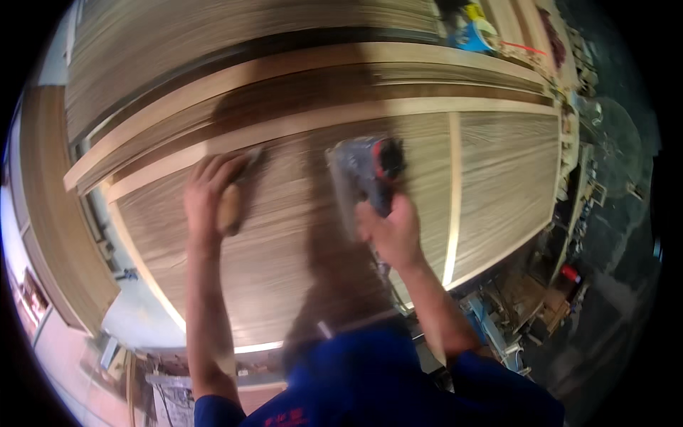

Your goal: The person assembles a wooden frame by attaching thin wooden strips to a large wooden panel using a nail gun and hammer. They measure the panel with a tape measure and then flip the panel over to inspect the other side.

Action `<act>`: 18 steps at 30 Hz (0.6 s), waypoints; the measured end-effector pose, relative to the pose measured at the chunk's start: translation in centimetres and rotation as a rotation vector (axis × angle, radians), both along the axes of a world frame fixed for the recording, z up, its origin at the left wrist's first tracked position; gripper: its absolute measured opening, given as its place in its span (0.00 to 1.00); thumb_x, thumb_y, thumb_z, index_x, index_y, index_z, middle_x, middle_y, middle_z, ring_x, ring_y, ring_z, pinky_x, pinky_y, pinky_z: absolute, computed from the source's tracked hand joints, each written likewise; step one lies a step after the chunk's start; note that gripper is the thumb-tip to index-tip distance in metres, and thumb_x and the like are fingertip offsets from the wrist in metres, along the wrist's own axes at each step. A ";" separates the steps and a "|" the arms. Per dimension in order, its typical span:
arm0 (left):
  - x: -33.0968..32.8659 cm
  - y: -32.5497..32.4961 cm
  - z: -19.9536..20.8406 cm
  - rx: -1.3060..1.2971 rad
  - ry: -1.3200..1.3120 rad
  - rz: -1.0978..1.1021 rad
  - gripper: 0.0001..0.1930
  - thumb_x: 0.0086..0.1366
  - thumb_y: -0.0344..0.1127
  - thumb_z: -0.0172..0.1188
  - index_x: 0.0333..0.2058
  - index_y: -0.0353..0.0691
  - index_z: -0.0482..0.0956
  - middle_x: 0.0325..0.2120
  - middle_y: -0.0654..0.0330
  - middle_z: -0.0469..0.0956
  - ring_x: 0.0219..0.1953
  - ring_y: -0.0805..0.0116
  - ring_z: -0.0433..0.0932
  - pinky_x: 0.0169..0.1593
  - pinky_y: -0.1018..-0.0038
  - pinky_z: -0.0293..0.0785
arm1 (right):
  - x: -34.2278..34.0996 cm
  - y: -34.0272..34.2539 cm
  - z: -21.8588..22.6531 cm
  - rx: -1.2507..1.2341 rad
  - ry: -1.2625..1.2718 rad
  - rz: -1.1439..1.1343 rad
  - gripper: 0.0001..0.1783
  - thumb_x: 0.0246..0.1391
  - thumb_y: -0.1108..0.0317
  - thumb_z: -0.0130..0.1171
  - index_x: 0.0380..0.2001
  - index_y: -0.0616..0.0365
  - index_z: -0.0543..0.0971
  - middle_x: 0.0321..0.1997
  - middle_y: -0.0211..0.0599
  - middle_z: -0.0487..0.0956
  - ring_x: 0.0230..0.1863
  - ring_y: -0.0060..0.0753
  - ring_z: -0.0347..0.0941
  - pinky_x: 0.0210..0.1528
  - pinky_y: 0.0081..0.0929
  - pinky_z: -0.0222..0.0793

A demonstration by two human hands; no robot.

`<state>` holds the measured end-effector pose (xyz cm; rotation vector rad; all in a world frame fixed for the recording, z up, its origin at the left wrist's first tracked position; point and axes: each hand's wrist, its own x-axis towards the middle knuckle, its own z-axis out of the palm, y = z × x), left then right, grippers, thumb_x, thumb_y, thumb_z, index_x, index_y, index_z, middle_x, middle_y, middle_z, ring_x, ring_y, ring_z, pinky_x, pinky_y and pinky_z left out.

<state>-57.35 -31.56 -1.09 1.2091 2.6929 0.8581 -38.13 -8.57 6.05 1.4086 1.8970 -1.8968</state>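
My right hand (393, 231) grips a grey nail gun (363, 160) with a red and black cap, held over the wood-grain panel (284, 256). The nail gun is blurred, and I cannot tell whether its nose touches the panel. Closed around a wooden-handled tool (229, 210), my left hand (208, 185) is at the panel's far left, beside a pale wood strip (299, 124). A narrow, dark metal end shows past the fingers; blur hides the tool's exact kind.
Beyond the strip lie more pale strips (284, 64) and another grained panel (163, 43). A pale crosspiece (453, 192) spans the panel at right. A blue cup (475, 37) stands at the far right. Clutter with a red object (569, 272) fills the lower right.
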 end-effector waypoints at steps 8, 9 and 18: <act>-1.9 -0.4 -1.9 0.060 0.019 -0.040 0.15 0.56 0.29 0.61 0.44 0.44 0.84 0.43 0.63 0.85 0.46 0.60 0.82 0.49 0.65 0.79 | -5.6 -2.0 -2.1 0.046 -0.020 0.087 0.08 0.59 0.71 0.63 0.32 0.64 0.75 0.22 0.30 0.75 0.20 0.20 0.72 0.26 0.23 0.71; -1.2 -0.4 -2.1 0.084 0.025 -0.018 0.15 0.55 0.29 0.63 0.43 0.43 0.84 0.43 0.62 0.85 0.45 0.60 0.82 0.46 0.66 0.79 | -5.9 -2.4 -2.3 0.049 -0.018 0.092 0.08 0.59 0.71 0.63 0.33 0.64 0.74 0.23 0.30 0.75 0.20 0.20 0.72 0.26 0.23 0.71; -0.7 -0.6 -2.8 0.130 0.065 0.030 0.16 0.52 0.29 0.65 0.42 0.46 0.84 0.42 0.66 0.85 0.45 0.62 0.83 0.45 0.66 0.80 | -6.4 -4.3 -2.3 0.046 0.016 0.037 0.08 0.60 0.72 0.62 0.36 0.64 0.74 0.23 0.30 0.75 0.20 0.20 0.72 0.25 0.23 0.70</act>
